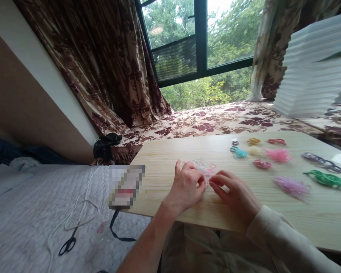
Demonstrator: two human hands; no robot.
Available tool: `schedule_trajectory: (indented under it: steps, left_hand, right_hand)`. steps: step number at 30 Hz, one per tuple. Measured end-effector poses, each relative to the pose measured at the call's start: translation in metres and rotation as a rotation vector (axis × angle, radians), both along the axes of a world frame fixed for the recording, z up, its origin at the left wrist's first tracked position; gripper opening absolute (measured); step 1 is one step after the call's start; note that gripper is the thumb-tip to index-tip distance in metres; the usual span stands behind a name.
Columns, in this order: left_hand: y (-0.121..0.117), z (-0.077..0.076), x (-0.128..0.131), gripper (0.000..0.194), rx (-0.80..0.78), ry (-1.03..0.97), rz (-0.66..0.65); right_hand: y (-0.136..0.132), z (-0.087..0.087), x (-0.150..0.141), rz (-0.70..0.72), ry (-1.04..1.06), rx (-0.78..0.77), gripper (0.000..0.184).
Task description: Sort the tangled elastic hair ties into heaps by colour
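My left hand [186,185] is closed over the table, thumb and forefinger pinched together, with the other fingers curled. Facing it, my right hand [235,191] also pinches, its fingertips almost touching those of the left. Whatever is between the fingertips is too small to make out. Just behind and between the hands lies a loose pile of thin pastel elastic bands [200,165], partly covered by the left hand. Sorted piles lie to the right: pink bands [278,154], purple bands [292,186], green bands [326,178] and light blue bands [240,152].
The pale wooden table [159,151] also bears yellow bands [254,141], red bands [277,141] and a dark purple cluster [321,162]. A blurred-out object [127,187] sits at its left edge. Scissors [67,245] and a white cable [82,204] lie on the bed.
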State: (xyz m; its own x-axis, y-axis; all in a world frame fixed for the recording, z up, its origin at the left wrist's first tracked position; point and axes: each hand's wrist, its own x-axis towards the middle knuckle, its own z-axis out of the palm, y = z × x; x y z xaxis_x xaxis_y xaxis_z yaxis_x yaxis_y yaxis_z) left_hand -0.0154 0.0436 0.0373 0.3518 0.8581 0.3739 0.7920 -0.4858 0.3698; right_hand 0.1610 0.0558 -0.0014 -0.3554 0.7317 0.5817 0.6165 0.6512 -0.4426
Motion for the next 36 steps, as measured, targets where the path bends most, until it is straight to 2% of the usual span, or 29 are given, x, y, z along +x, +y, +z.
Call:
schedule_trajectory:
  steps: [8,17,21,27,36]
  left_hand:
    - [0.003,-0.006,-0.004,0.011,-0.031,-0.097,0.049]
    - [0.005,-0.007,-0.002,0.013,-0.043,-0.137,0.123]
    - [0.003,-0.008,0.000,0.014,-0.027,-0.133,0.117]
    - [0.002,-0.008,0.003,0.014,0.010,-0.093,0.093]
    - [-0.001,-0.005,0.006,0.015,0.048,0.036,0.045]
  right_hand:
    - [0.000,-0.001,0.001,-0.017,-0.027,-0.023,0.025]
    - [0.003,-0.005,0.004,-0.108,-0.083,-0.052,0.022]
    - [0.002,-0.007,0.003,-0.124,-0.033,-0.015,0.021]
    - [0.000,-0.005,0.001,-0.060,0.039,0.045,0.020]
    - [0.000,-0.005,0.002,-0.059,0.058,0.050,0.019]
